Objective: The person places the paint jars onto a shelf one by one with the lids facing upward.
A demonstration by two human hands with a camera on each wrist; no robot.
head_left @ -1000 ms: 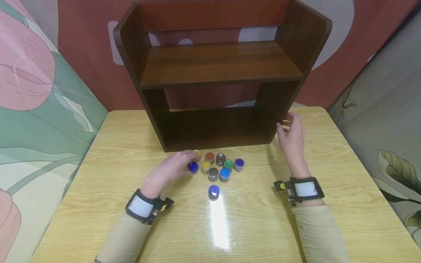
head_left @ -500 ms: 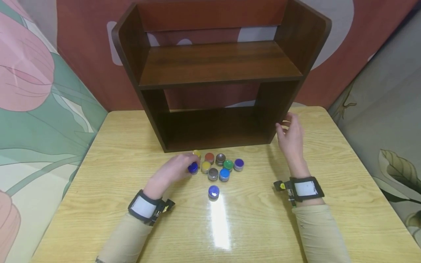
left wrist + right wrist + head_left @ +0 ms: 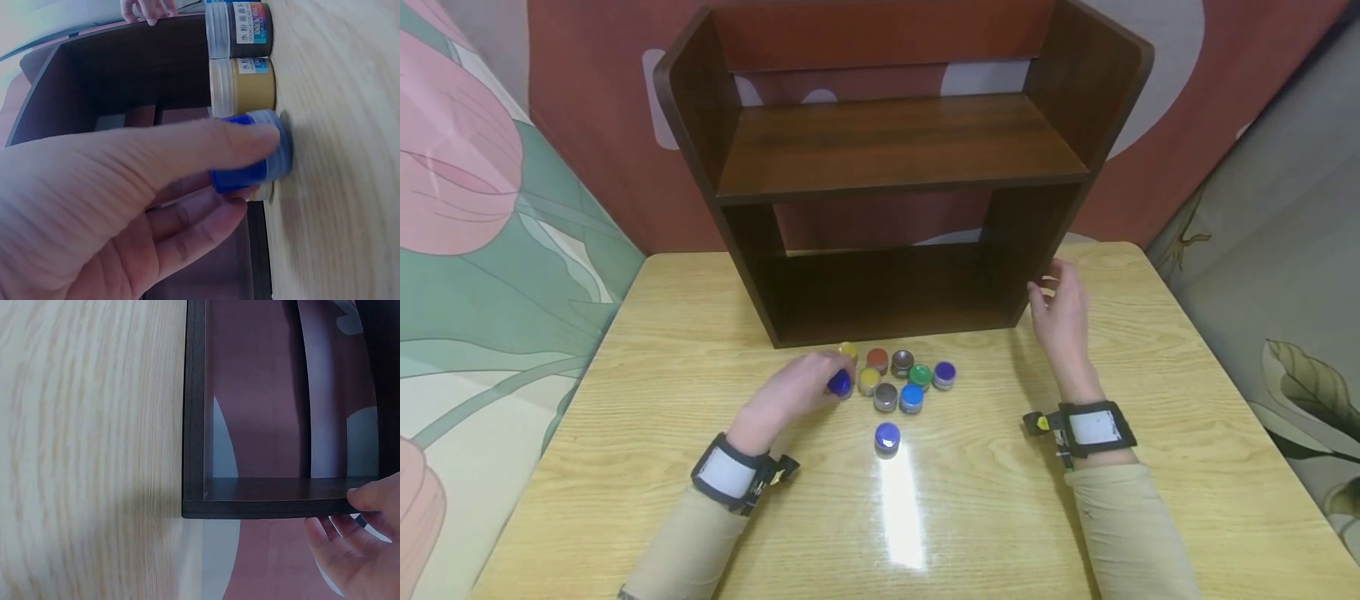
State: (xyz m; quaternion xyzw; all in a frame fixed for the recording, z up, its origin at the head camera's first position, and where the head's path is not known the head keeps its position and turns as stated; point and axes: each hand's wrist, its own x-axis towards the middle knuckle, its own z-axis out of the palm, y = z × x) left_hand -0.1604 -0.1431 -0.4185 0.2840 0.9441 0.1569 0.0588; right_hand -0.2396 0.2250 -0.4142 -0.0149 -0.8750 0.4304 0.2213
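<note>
In the head view my left hand pinches a small dark blue paint jar at the left end of a cluster of jars. The left wrist view shows the thumb lying across this jar, its ribbed clear part toward the table and its blue part above. My right hand grips the right side panel of a dark brown wooden shelf. In the right wrist view the thumb presses the panel's front edge, with the other fingers on its outer face.
Several other paint jars stand before the shelf, among them yellow, orange-red, green, purple and bright blue. One blue jar stands apart, nearer the front of the wooden table. Patterned fabric surrounds it.
My left hand has shifted slightly from beside the yellow jar toward me and now pinches the dark blue jar, which has tipped a little. The right hand stays on the shelf.
</note>
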